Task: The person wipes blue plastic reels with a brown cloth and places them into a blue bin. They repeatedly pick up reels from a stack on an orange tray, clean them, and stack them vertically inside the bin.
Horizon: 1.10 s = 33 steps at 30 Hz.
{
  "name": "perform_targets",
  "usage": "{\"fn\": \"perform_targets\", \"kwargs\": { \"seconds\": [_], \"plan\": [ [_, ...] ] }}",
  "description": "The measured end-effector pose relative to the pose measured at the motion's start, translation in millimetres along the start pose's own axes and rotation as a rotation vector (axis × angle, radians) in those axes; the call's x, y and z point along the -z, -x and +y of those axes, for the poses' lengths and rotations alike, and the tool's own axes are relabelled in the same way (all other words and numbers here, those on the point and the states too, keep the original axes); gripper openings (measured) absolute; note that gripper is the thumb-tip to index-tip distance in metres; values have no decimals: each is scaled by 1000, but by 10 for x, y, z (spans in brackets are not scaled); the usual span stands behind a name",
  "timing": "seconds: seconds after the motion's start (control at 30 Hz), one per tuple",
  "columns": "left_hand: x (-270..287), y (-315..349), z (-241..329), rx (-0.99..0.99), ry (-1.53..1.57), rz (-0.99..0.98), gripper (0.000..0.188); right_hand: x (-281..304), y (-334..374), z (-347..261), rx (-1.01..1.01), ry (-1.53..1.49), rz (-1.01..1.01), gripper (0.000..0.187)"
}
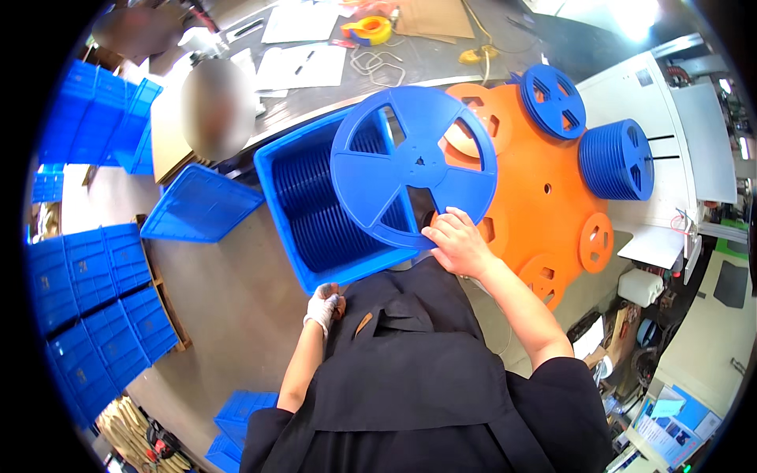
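Observation:
A large blue plastic reel with wide cut-outs is tilted up in front of me. My right hand, bare, grips its near rim. Behind and left of the reel stands a blue bin, packed with rows of similar blue reels; the raised reel hides its right part. Just off the bin's near corner is my left hand, in a whitish glove with some fingertips bare. Its fingers are curled, and whether anything is inside them is hidden.
On my right is an orange table with round orange discs. A stack of blue reels and further reels stand at its far side. A blue lid leans near another person. Blue crates are piled at left; a workbench lies ahead.

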<state>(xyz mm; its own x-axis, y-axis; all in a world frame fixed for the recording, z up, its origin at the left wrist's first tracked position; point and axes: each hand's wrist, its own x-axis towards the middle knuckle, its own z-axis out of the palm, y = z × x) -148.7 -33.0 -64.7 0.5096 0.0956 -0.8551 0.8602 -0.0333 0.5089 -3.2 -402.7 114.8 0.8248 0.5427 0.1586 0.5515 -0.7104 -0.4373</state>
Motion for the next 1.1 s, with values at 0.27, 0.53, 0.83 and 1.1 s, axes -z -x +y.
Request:
{"fn": "perform_targets", "kwargs": {
  "seconds": [0.27,0.53,0.83,1.1],
  "plan": [
    [729,157,257,-218,452,149,48,-21,-153,-500,-762,-1911,449,29],
    [1150,503,1103,-697,662,647,42,-297,-124,-691,-719,-2205,589,28],
    [-812,1100,2477,-1298,-838,511,42,-472,-225,-762,-965,-2151,382,43],
    [-437,413,2009,-1097,-997,635,41,-183,119,17,-1201,-2224,505,21]
  ]
}}
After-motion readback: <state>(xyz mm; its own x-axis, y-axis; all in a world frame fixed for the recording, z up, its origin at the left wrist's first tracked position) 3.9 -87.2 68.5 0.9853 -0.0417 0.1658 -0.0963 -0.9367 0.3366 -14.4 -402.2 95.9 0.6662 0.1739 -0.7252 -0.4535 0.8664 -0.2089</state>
